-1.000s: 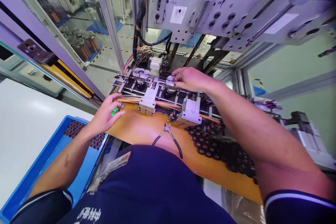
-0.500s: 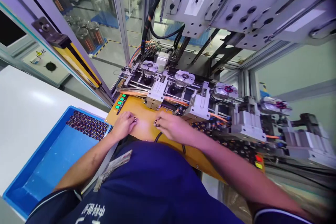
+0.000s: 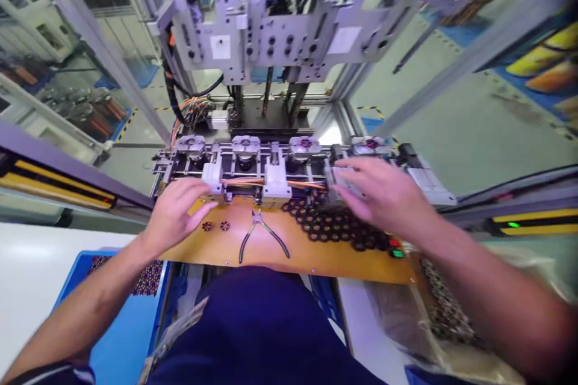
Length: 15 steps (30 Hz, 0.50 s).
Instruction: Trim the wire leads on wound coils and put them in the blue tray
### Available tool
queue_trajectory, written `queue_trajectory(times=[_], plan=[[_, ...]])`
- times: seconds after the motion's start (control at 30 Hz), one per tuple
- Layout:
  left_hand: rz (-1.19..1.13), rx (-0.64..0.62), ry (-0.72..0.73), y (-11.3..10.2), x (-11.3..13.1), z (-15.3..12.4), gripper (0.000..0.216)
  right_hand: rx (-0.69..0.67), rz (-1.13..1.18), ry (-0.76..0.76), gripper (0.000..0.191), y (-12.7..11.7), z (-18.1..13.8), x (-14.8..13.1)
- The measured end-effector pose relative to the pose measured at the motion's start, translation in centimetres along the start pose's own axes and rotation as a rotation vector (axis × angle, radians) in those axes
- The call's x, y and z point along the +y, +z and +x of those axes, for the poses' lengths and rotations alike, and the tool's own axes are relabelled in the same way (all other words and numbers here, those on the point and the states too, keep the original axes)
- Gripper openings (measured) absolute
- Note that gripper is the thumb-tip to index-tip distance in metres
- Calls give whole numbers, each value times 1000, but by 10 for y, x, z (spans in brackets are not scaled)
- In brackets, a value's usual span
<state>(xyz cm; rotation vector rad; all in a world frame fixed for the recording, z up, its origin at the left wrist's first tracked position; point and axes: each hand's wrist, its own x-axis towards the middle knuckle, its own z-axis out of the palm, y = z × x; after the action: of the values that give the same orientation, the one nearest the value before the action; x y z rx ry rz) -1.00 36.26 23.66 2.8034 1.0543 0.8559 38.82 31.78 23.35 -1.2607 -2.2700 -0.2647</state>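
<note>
My left hand (image 3: 177,213) hovers at the left of the yellow work plate (image 3: 266,251), thumb apart from the fingers, holding nothing. Close to its thumb lie two small round motor cores (image 3: 224,226). A pair of cutting pliers (image 3: 257,217) with dark handles rests on the plate, jaws toward the machine. Farther right, my right hand (image 3: 383,192) is held open over the machine's front blocks, fingers spread. Whether it touches them I cannot tell. Beneath and left of it spreads a pile of dark round motor cores (image 3: 327,222).
Round metal holders (image 3: 246,144) line the machine; the two right ones carry parts with red wire. A plated machine head (image 3: 280,42) hangs above. A blue tray (image 3: 121,325) with many small cores stands at left, a bag of small parts (image 3: 445,307) at right.
My view has turned right. Both hands have moved apart and opened; the small cores held in the fingers before are no longer in them, and two cores now lie on the plate.
</note>
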Motion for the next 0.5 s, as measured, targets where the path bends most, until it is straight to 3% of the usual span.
queue_trajectory(times=[0.1, 0.2, 0.23, 0.37, 0.5], plan=[[50, -139, 167, 13, 9, 100, 29, -249, -127, 271, 27, -20, 9, 70], [26, -429, 173, 56, 22, 180, 38, -371, -138, 390, 26, -18, 17, 115], [26, -474, 183, 72, 26, 198, 39, -384, -131, 403, 26, -16, 18, 123], [57, -565, 201, 118, 39, 234, 35, -422, -100, 463, 34, -5, 16, 136], [77, -661, 196, 133, 40, 241, 39, -439, -49, 508, 32, -2, 10, 143]])
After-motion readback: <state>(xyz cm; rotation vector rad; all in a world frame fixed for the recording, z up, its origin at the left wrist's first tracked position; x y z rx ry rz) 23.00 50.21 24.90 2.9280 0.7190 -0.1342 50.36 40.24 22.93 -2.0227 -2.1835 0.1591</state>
